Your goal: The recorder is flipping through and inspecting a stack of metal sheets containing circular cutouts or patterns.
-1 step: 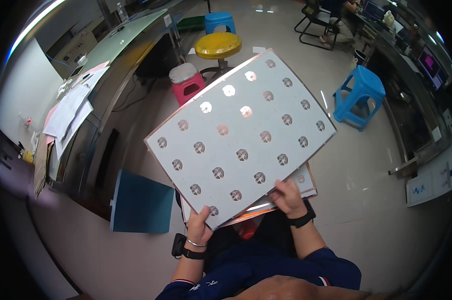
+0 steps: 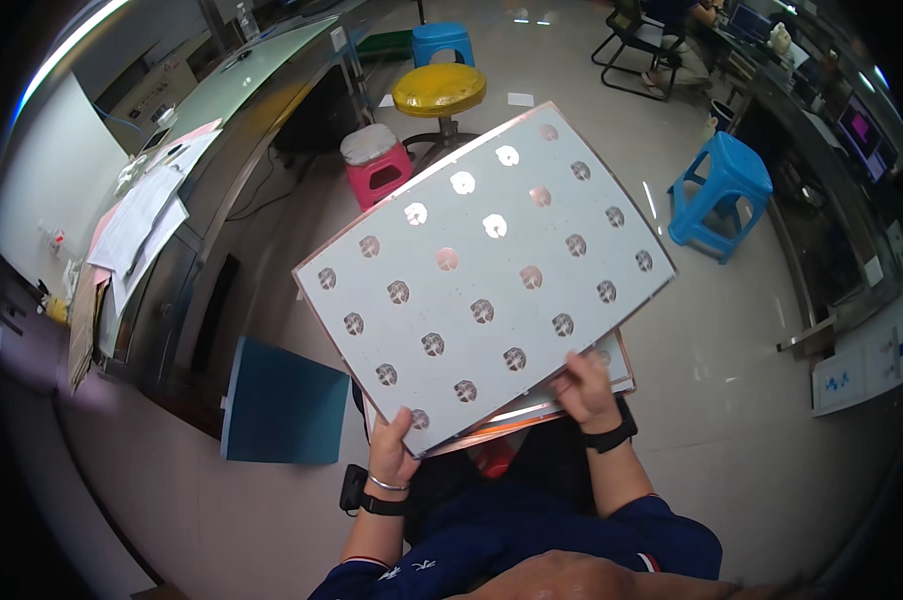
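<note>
A large pale-grey rectangular panel (image 2: 471, 275) with copper-coloured edges lies slantwise before me, with rows of round metallic patches across its face. My left hand (image 2: 392, 452) grips its near corner, thumb on top and fingers hidden beneath. At the near right edge, my right hand (image 2: 586, 393) has its thumb and curled fingers against the panel's rim. Under it, over my lap, more panels (image 2: 619, 368) stick out at the right, turned at a different angle. Orange and silvery edges show between the stack and my legs.
A teal box-like piece (image 2: 283, 405) stands on the floor at my left. Beyond the panel are a pink stool (image 2: 376, 178), a yellow round stool (image 2: 439, 90) and a blue stool (image 2: 441, 45). Another blue stool (image 2: 721, 190) is at right. Papers (image 2: 151, 220) cover the left desk.
The panel has shifted very slightly, its far corner a little to the right. My right hand has slid a little to the right along its edge; the left hand keeps its corner.
</note>
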`<state>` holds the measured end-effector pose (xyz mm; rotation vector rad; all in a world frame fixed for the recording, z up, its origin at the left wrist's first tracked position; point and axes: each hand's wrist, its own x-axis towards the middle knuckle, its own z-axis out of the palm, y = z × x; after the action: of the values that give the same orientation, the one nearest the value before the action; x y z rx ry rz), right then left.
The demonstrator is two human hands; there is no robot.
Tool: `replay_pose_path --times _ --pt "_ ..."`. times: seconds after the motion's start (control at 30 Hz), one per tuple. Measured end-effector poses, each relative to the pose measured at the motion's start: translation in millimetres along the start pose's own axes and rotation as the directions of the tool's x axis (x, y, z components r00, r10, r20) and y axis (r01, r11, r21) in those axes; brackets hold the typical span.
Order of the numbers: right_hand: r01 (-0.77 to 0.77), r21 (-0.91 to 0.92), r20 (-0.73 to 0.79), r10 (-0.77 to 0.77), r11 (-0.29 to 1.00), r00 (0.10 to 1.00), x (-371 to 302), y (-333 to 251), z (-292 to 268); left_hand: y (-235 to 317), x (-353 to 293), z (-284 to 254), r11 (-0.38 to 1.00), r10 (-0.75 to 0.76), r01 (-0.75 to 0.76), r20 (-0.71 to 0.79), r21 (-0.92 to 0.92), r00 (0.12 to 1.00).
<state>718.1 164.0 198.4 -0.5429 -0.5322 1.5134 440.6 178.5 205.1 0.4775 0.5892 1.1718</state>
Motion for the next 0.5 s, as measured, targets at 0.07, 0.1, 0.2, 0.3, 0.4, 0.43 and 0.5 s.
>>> replay_pose_path --times 0.07,0.1,0.2,0.3,0.4,0.43,0.5 --pt "0.167 0.028 -0.167 -0.160 0.986 0.973 3.1 -22.7 -5.5 7.5 0.8 -17.0 0.998 0.057 -0.055 -0.066 0.030 0.996" --pt "0.247 0.022 -0.286 -0.231 0.969 0.930 3.2 -32.0 -8.7 12.9 -1.5 -24.6 0.994 0.090 -0.084 -0.089 0.069 0.992" --pt "0.325 -0.040 -0.237 -0.325 0.945 0.916 -4.7 -52.8 -31.4 31.6 -3.9 -41.7 0.978 0.157 -0.139 -0.109 0.153 0.982" --pt "0.288 -0.188 -0.217 -0.326 0.939 0.920 -4.5 -65.1 -1.1 43.7 -4.5 -43.7 0.934 0.295 -0.251 -0.151 0.255 0.943" --pt "0.228 -0.240 -0.180 -0.274 0.943 0.945 -4.7 -63.2 -6.0 50.3 -5.4 -62.0 0.904 0.363 -0.300 -0.176 0.306 0.915" --pt "0.226 -0.242 -0.180 -0.272 0.944 0.945 -4.1 -61.9 -7.9 51.0 -5.2 -63.4 0.891 0.392 -0.315 -0.203 0.326 0.897" --pt "0.219 -0.267 -0.192 -0.274 0.938 0.942 -1.7 -57.6 -11.6 53.8 -7.3 -74.2 0.881 0.408 -0.324 -0.208 0.344 0.889"
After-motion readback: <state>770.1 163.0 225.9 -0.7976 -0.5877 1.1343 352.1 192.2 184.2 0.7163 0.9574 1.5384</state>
